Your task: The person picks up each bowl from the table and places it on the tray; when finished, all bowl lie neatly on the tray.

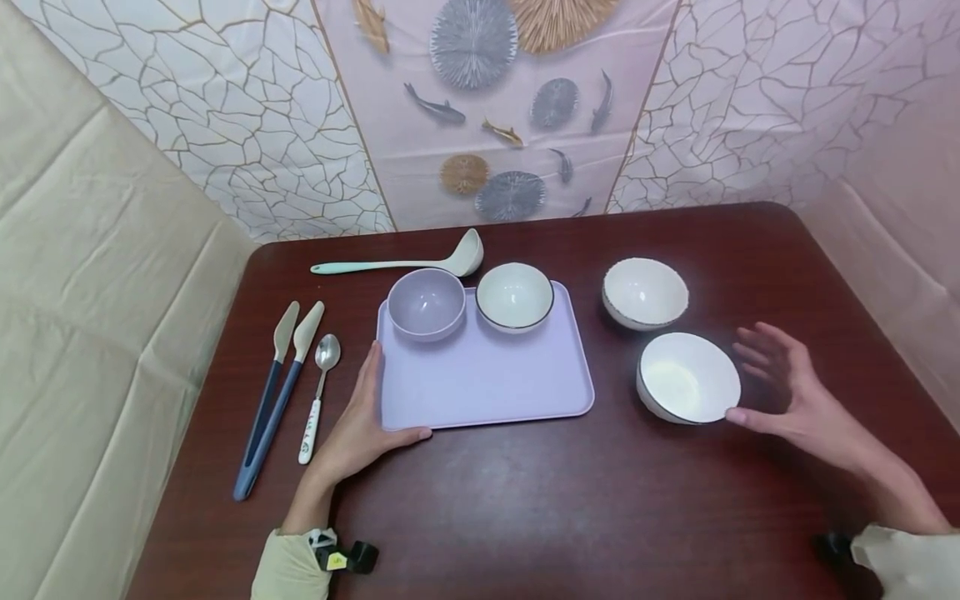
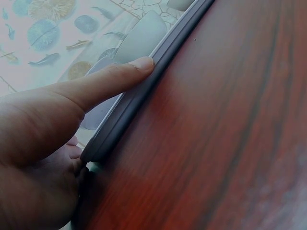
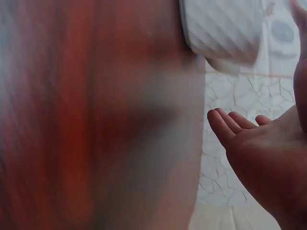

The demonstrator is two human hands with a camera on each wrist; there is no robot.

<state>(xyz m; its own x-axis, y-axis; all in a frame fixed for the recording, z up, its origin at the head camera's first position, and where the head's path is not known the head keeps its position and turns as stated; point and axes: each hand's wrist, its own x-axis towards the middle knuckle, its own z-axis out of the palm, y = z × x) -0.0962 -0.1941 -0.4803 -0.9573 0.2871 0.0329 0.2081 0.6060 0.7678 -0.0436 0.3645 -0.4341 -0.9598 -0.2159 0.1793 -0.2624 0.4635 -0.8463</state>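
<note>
A dark wooden table (image 1: 510, 508) fills the lower part of the head view, with a patterned wall cloth (image 1: 480, 125) along the top. At the left of the frame lie blue-handled tongs (image 1: 275, 417), and a spoon (image 1: 315, 408) lies between them and the left hand (image 1: 358, 429). A ladle (image 1: 397, 266) stretches across the upper middle, just beyond the lilac tray (image 1: 480, 375) at the centre. Two bowls take up the tray's upper edge: a purple bowl (image 1: 426, 304) at its upper left corner and a dark-rimmed bowl (image 1: 514, 297) beside it. Right of the tray, a white bowl (image 1: 645, 293) stands just above a larger white bowl (image 1: 690, 379), which stands between the tray and the right hand (image 1: 795, 396).

The left hand is at the tray's lower left corner, fingers extended along the left side and thumb straight along the lower edge; the left wrist view shows the thumb on the rim. It bears on the tray without curling round it. The right hand holds nothing: fingers and thumb are spread apart, the thumb tip at the larger bowl's lower right rim. Whether it touches, I cannot tell.
</note>
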